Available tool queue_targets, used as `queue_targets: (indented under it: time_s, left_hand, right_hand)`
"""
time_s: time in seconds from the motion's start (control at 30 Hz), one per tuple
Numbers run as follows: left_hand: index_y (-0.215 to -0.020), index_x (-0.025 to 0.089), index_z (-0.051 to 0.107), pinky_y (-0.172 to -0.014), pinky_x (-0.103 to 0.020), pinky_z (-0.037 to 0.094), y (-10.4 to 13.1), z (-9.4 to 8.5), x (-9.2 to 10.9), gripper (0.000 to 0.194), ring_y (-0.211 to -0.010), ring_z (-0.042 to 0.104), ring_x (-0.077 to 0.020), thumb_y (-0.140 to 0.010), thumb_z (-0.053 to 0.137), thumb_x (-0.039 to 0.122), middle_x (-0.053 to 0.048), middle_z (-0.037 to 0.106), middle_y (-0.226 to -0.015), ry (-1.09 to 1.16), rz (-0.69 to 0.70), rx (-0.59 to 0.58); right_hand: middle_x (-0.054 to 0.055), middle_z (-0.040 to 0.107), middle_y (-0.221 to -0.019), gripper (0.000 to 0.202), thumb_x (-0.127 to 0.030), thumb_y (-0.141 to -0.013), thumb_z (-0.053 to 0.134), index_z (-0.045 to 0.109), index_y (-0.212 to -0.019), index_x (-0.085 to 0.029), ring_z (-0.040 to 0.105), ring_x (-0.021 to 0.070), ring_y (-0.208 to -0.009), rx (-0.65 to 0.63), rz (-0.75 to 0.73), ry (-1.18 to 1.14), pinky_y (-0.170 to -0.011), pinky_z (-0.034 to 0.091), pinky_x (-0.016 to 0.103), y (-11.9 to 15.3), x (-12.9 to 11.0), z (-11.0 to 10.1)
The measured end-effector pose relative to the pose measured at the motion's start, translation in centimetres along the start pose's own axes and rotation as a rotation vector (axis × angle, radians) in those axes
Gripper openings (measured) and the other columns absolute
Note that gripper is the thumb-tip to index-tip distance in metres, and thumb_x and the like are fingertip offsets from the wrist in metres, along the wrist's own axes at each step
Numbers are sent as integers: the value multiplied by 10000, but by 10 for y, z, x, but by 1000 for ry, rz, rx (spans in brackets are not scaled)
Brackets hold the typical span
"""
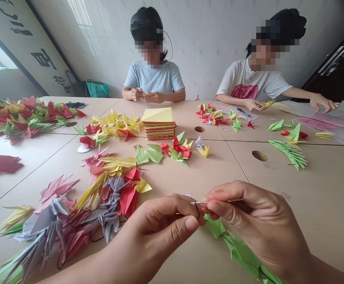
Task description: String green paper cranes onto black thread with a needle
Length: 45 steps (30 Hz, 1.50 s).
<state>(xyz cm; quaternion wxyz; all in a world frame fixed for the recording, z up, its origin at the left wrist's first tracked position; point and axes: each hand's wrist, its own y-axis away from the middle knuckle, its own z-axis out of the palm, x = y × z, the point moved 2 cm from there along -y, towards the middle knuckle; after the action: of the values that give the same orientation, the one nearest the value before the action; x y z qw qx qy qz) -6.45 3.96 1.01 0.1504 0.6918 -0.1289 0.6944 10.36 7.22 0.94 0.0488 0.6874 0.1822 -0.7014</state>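
Observation:
My right hand [249,223] pinches a thin needle [235,200] between thumb and fingers, its tip pointing left. Facing it, my left hand [166,227] is closed, thumb against the fingers, on a dark thread [197,211] that loops around the needle near its tip. Below my right hand, a string of green folded paper cranes [243,252] runs down to the lower right along a dark thread. Beside my left forearm lies a heap of strung grey paper cranes [53,221], with pink, red and yellow ones and tangled black thread among them.
A stack of coloured paper squares [159,125] stands mid-table. Around it lie yellow cranes [115,123], red and green cranes [179,150], and a large mixed pile [20,118] at far left. Two people sit opposite, handling yellow folded paper. Holes [260,156] pierce the tabletop.

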Motion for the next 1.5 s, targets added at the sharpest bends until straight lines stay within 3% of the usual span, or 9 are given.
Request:
queue_targets:
  time_s: [0.17,0.3,0.4,0.63,0.87,1.13,1.3,1.43,1.5]
  left_hand:
    - [-794,141,636,-696,-184,455,0,4,0,134,-706,555,-97,-877,534,162,-19,604,-747,-299,217,68]
    - [-922,150,662,-677,-155,466,1,4,-4,152,-754,580,-93,-846,555,75,-43,598,-845,-493,410,114]
    - [-944,148,663,-662,-147,464,2,4,-6,177,-734,572,-87,-841,552,57,-47,587,-844,-572,463,124]
    - [-813,165,648,-615,-168,430,-1,-1,-5,139,-666,549,-88,-876,527,140,-9,602,-728,-469,293,130]
    - [-747,172,593,-673,-210,414,-4,-6,-18,208,-708,525,-109,-873,558,335,6,596,-709,190,-138,166]
    - [-786,167,542,-662,-234,443,-6,0,-18,208,-681,577,-109,-922,477,311,-5,622,-727,471,-204,137]
    - [-866,191,543,-654,-251,453,-6,-1,-21,172,-674,571,-123,-908,487,348,-13,634,-745,378,-242,140]
    - [-1131,297,531,-654,-245,432,-2,-9,-14,254,-753,547,-145,-877,526,309,6,609,-858,-7,-160,257]
    - [-1101,299,572,-675,-248,420,0,-10,-7,244,-797,538,-156,-859,549,315,-2,603,-919,-196,-78,259]
  right_hand:
    - [-52,684,-700,92,-179,-781,694,660,-734,-251,623,77,-617,5,-46,39,-543,499,141,3,2,0]
    - [-52,674,-706,92,-188,-785,693,649,-725,-243,613,73,-631,14,-36,-5,-571,501,149,5,5,1]
    - [-46,672,-703,98,-218,-790,694,645,-706,-237,607,78,-634,-1,25,-115,-567,499,164,5,6,3]
    - [-59,655,-657,142,-262,-801,690,631,-673,-238,572,66,-597,-24,110,-341,-576,491,175,1,9,2]
    - [-43,656,-666,126,-254,-782,707,631,-685,-229,570,80,-611,-22,123,-264,-557,475,177,-1,8,-4]
    - [-10,648,-652,136,-267,-772,711,630,-683,-205,598,106,-599,-114,151,-178,-562,507,211,0,-3,-3]
    - [-29,631,-670,123,-241,-798,684,614,-700,-218,583,94,-622,-63,50,-80,-564,485,182,0,-2,-7]
    - [-29,620,-696,102,-212,-797,678,614,-718,-227,564,98,-623,-39,-14,95,-555,465,183,0,-4,-10]
    - [-28,618,-693,98,-207,-798,674,615,-723,-228,567,102,-617,-62,-26,145,-550,463,186,0,-6,-10]
